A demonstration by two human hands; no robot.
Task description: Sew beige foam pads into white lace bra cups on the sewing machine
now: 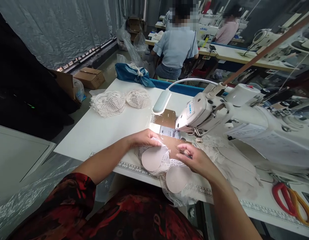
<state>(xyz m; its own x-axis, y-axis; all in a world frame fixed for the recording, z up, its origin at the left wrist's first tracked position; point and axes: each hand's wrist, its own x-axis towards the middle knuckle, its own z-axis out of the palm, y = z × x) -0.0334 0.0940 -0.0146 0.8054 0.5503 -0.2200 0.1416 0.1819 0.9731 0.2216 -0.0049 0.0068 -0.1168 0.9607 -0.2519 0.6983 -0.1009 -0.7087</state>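
Observation:
My left hand (146,138) pinches the top edge of a white lace bra (152,159) between thumb and fingers. Its two smooth pale cups face up, and the lower one overhangs the table's front edge. To the right, my right hand (193,157) is closed around a small, pointed dark metal tool (183,152); I cannot make out whether it is thread snips or tweezers. Its tip points left, toward the lace edge. Just beyond both hands is the needle area of a white sewing machine (194,113).
Stacked lace cups (108,102) lie at the far left of the white table (94,133). More lace pieces (234,163) sit under the machine arm. Red and orange-handled scissors (291,203) rest at right. A lamp (161,101) hangs over the table. A co-worker (175,46) sits beyond.

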